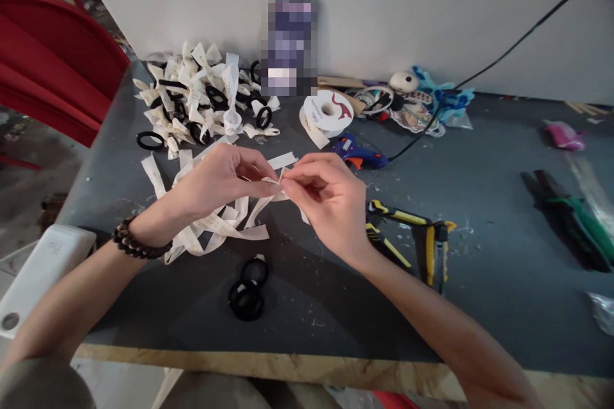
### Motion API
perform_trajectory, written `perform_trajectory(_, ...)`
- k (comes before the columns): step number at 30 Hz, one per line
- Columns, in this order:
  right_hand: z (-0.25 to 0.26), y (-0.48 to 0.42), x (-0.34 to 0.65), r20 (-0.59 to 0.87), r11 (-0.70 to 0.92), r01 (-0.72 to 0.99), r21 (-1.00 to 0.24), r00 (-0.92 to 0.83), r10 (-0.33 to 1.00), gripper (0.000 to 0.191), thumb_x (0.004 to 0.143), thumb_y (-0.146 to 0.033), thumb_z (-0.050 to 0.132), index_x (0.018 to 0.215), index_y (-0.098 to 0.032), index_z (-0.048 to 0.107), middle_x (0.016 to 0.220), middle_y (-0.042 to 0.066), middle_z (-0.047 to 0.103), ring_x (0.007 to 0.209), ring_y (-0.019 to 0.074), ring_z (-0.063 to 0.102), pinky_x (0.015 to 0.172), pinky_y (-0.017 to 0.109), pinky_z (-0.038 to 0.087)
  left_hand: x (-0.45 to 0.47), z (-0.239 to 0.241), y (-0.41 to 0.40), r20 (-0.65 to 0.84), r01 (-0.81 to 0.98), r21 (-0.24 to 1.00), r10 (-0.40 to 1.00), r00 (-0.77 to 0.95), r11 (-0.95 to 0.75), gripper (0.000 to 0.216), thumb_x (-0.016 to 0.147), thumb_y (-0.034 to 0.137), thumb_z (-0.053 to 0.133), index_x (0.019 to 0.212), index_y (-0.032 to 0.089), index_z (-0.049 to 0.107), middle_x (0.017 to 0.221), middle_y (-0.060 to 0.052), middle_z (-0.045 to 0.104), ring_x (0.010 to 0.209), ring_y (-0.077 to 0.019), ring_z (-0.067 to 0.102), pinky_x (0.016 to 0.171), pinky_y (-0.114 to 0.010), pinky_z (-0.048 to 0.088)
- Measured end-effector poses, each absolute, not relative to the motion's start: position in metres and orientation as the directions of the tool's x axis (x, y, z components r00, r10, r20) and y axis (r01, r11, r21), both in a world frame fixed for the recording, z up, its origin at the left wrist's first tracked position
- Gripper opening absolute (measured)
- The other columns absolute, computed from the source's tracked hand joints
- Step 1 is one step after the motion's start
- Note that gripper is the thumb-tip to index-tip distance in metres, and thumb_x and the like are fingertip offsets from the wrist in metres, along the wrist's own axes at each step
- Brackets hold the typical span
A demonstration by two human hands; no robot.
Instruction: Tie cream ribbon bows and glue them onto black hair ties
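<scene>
Two bare hands met over the table (330, 307) in the head view, nearer the person than the ribbon spool (314, 104) and a little to its left. The left hand (225, 172) pinched a pale ribbon strip (271, 197) between thumb and forefinger; the right hand (330, 195) gripped the same strip between thumb and fingertips, the two pinches almost touching. The step in hand looked to be the shaping of a fold or knot in that strip. The next move seemed to call for a firm left pinch while the right fingers drew the ribbon snug, without letting it twist.

Left of the spool sat a heap of bows (196, 89) with black rings among them. Loose strips (215, 225) lay to its left and nearer the person, partly under the left hand; a few separate black rings (245, 300) lay nearer still. A glue gun (359, 152) rested just beside the spool, to its right.

Fingers covered the fold, so whether a knot had formed could not be told. Pixels masked an upright object (290, 45) behind the spool. The right hand hid part of a yellow-and-black tool (400, 212), and the left frame edge cut off a white device (50, 275) well to the spool's left.
</scene>
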State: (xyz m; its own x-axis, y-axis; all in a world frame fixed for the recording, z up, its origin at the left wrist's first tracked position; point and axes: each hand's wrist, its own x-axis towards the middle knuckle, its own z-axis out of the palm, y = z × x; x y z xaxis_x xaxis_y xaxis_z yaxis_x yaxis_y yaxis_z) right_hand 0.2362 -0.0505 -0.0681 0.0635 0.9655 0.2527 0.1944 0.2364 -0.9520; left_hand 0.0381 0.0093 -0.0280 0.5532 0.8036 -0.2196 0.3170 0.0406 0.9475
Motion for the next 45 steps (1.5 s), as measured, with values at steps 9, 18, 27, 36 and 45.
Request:
perform_trajectory(9,-0.072,-0.048,0.242,0.316,0.305,0.388,-0.87,-0.037,0.948,0.007,0.093,-0.029,0.078,0.097,-0.027,0.083,0.108,0.003,0.074,0.079,0.0153,0.068,0.062,0.031,0.054,0.038,-0.024,0.01,-0.248,0.39,0.92,0.817,0.522,0.03,0.015,0.085,0.031,0.081,0.089,0.017,0.079,0.075,-0.005,0.078,0.067,-0.0145,0.07,0.057,-0.022,0.047)
perform_trajectory(18,-0.07,-0.047,0.243,0.256,0.292,0.462,-0.838,-0.14,0.957,0.014,0.096,-0.028,0.069,0.088,-0.02,0.077,0.125,0.007,0.067,0.062,0.0092,0.056,0.058,0.033,0.05,0.039,-0.021,0.007,-0.148,0.51,0.848,0.859,0.491,-0.146,0.009,0.08,0.027,0.083,0.08,0.018,0.083,0.068,-0.002,0.077,0.059,-0.0144,0.069,0.054,-0.023,0.048)
perform_trajectory(27,-0.075,-0.043,0.247,0.203,0.265,0.43,-0.863,-0.184,0.962,0.013,0.096,-0.026,0.067,0.089,-0.022,0.076,0.133,0.009,0.064,0.092,0.0192,0.066,0.071,0.036,0.053,0.04,-0.025,0.001,0.059,0.565,0.726,0.855,0.515,-0.391,0.003,0.08,0.019,0.082,0.078,0.022,0.083,0.068,0.002,0.078,0.06,-0.0141,0.071,0.065,-0.025,0.051)
perform_trajectory(36,-0.082,-0.04,0.246,0.174,0.265,0.454,-0.851,-0.234,0.957,0.013,0.096,-0.019,0.063,0.086,-0.019,0.072,0.121,0.01,0.068,0.103,0.0234,0.068,0.09,0.043,0.056,0.043,-0.027,-0.001,-0.026,0.517,0.804,0.853,0.522,-0.292,0.003,0.082,0.021,0.079,0.08,0.02,0.081,0.072,0.0,0.08,0.065,-0.0161,0.074,0.059,-0.024,0.052)
perform_trajectory(45,-0.075,-0.043,0.244,0.287,0.345,0.53,-0.775,-0.191,0.939,0.014,0.098,-0.027,0.065,0.086,-0.021,0.069,0.124,0.011,0.069,0.104,0.0258,0.071,0.093,0.045,0.058,0.042,-0.026,0.004,-0.19,0.425,0.904,0.844,0.502,-0.048,0.008,0.082,0.027,0.079,0.079,0.019,0.078,0.073,-0.003,0.077,0.064,-0.0148,0.07,0.057,-0.025,0.049)
